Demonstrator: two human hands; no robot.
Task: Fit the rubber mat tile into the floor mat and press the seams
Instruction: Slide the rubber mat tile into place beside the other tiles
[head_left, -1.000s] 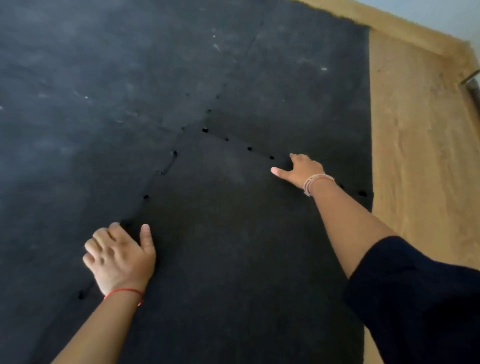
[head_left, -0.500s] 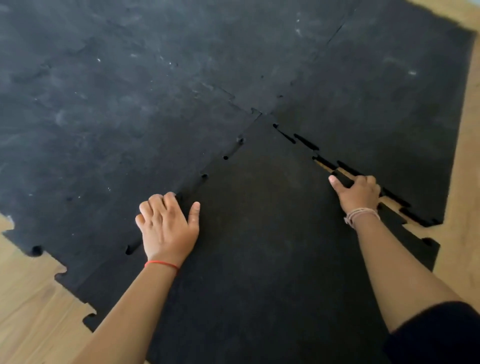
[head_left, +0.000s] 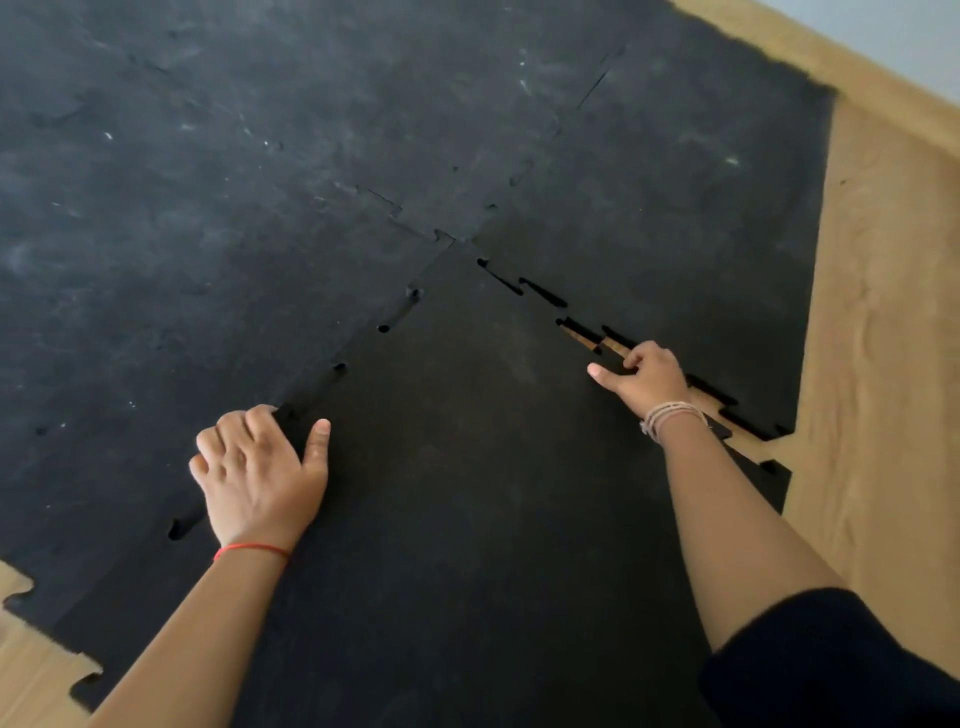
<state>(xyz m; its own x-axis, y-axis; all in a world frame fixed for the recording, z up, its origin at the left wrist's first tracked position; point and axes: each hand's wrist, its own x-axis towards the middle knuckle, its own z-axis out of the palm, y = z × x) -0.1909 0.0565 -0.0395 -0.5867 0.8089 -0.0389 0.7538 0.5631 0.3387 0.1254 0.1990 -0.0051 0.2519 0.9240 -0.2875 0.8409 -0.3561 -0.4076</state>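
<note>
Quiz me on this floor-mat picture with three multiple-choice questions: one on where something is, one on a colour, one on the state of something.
1. Where is the right hand?
A. on the seam at the tile's right edge
B. on bare wood
C. in the air

2. What colour is the band on the left wrist?
A. blue
B. red
C. green

3. How is the right seam of the rubber mat tile?
A. fully closed
B. hidden
C. gapped, wood showing through

Answers: 1 A, fingers sit at the toothed edge. 2 B, a thin red string. 3 C, tan floor shows between the teeth.
</note>
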